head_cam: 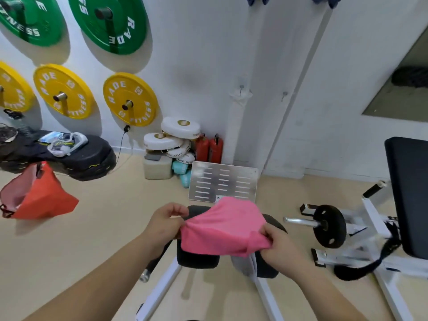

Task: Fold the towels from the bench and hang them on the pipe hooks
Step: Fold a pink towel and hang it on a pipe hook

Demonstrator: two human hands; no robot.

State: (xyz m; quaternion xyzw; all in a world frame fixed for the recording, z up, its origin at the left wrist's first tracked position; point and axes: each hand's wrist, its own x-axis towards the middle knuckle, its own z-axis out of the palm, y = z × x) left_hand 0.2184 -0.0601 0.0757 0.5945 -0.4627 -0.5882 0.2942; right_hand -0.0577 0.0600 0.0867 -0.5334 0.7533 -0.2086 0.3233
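Plates (130,99) read RADE FITNESS; hands (165,222) (279,243) pinch towel (222,225).

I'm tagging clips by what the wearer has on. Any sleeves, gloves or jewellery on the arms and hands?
The left arm and right arm are bare, no sleeves in view. The left hand and right hand wear no gloves; no watch, bracelet or ring shows.

A grey towel (244,266) is mostly hidden under the pink towel (222,228) — the top edge crops dark cloths (256,0).
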